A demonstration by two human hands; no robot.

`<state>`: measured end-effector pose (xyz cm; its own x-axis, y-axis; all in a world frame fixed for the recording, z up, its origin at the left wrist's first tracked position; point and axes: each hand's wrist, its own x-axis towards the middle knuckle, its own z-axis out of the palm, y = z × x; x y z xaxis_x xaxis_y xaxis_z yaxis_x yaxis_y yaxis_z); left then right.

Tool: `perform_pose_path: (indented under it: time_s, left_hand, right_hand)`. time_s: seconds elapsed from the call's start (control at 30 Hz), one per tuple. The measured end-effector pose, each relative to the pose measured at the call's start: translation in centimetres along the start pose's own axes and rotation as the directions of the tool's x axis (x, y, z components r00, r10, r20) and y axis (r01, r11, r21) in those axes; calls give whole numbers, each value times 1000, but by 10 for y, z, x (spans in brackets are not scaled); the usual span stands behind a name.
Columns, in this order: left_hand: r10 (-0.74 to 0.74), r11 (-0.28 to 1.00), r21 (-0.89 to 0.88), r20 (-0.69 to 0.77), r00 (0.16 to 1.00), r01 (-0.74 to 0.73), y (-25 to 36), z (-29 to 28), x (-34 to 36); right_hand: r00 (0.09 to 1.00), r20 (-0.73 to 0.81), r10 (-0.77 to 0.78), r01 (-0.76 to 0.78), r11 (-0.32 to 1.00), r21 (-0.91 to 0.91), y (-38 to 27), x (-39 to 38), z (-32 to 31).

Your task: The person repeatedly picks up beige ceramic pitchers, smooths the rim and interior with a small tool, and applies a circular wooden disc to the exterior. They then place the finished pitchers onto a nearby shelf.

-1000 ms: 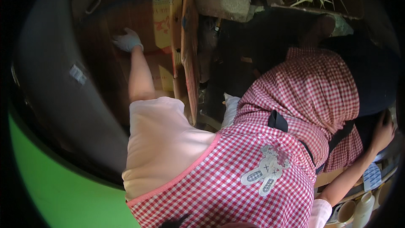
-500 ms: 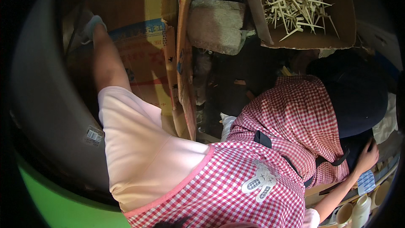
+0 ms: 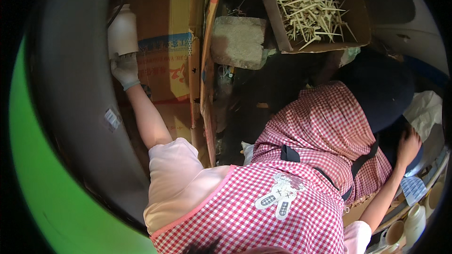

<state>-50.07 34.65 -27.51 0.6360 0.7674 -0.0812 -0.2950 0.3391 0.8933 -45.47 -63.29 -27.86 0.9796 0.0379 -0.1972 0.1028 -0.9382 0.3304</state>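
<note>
At the far left, my left hand (image 3: 125,71), in a pale glove, is closed at the near end of a white bottle-shaped thing (image 3: 123,30). A dark cord runs by its far end, and small dark marks show where the fingers meet it. Its exact kind is not clear. On the right, my right hand (image 3: 408,148) is bare and lies on my dark-trousered leg with its fingers loosely stretched, partly in shadow. Nothing shows in it.
Beside my left arm stands a cardboard box (image 3: 162,73) with an upright flap edge. Ahead are a worn block (image 3: 238,40) and a carton (image 3: 325,47) of pale thin sticks. A grey curved panel (image 3: 70,89) flanks the left; a white bottle (image 3: 415,226) stands low right.
My left hand has come nearer, and the white bottle-shaped thing at its fingers now shows. The view has shifted a little. My right hand stays on my leg.
</note>
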Motion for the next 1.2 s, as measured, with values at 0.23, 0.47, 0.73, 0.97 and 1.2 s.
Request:
perform_pose_path:
  time_s: [0.23, 0.47, 0.73, 0.97, 1.2]
  left_hand:
    - [178, 910, 397, -106, 978, -123, -17, 86, -50]
    - [-444, 853, -60, 438, 782, 518, -65, 226, -268]
    - [-814, 217, 441, 574, -88, 871, -134, 343, -411]
    - [-431, 902, 424, 881, 195, 78, -60, 418, -471]
    - [-189, 835, 262, 962, 195, -484, -64, 465, -521]
  right_hand:
    - [977, -183, 111, 19, 806, 591, -57, 11, -43]
    - [975, -210, -74, 192, -202, 960, -123, -20, -151]
    - [799, -563, -211, 314, -652, 690, -78, -69, -190]
    - [909, -407, -88, 311, -508, 803, -79, -113, -167]
    - [872, -355, 337, 374, 11, 928, -85, -117, -157]
